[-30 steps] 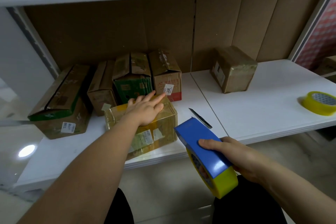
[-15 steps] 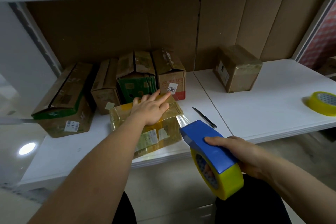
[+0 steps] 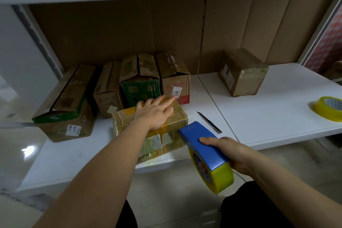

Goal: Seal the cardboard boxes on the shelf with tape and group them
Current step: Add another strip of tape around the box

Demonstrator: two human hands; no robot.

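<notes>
Boxes are being taped; one small box (image 3: 148,131) near the shelf (image 3: 277,116) edge is pressed flat by the left hand (image 3: 153,113). It looks light, stiff and slippery with tape. The tape roll (image 3: 207,155) is gripped by the right hand (image 3: 235,155).

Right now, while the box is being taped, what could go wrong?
1. The tape-wrapped yellow cardboard box sits near the front edge of the white shelf; pulling the blue tape dispenser could drag it off.
2. The bare utility knife blade lies close to the right hand and might cut it.
</notes>
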